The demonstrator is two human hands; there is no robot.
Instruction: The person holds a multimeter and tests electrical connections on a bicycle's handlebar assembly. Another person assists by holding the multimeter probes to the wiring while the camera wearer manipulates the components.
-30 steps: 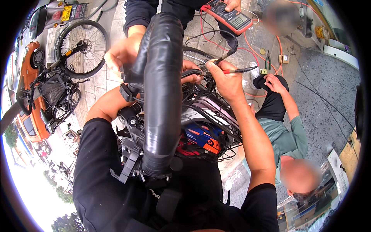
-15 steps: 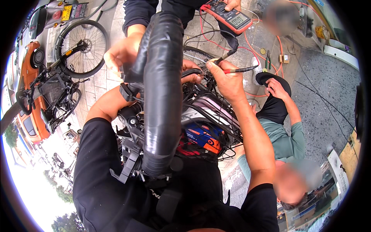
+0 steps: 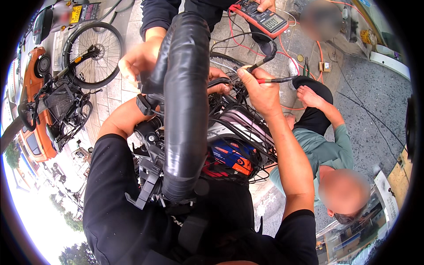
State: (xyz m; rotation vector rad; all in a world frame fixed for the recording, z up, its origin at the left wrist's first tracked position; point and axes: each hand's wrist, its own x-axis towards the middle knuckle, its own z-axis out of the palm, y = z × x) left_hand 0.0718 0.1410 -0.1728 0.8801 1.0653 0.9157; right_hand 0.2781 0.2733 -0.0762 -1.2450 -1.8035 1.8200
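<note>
the right hand (image 3: 264,95) is closed on a red probe (image 3: 266,81) and a black probe (image 3: 252,68), tips unclear. at its nine o'clock the left hand (image 3: 217,89), mostly behind a black-wrapped tube (image 3: 186,110), pinches a black cable (image 3: 219,81). both hands have barely moved — only the red probe's lead swings slightly — so the work looks paused in place. at twelve, a co-worker's hand (image 3: 265,5) holds the meter (image 3: 260,20); at four, a crouching person (image 3: 327,148) has shifted.

Bright daylight on my feed, lower-left sky (image 3: 39,207) blown white. I get glare on the thick, glossy black wrapped tube (image 3: 185,110). Fisheye bends the edges into a black rim. Centre's fairly sharp; smooth blur covers the head (image 3: 344,191) of the green-shirted person (image 3: 324,148).
</note>
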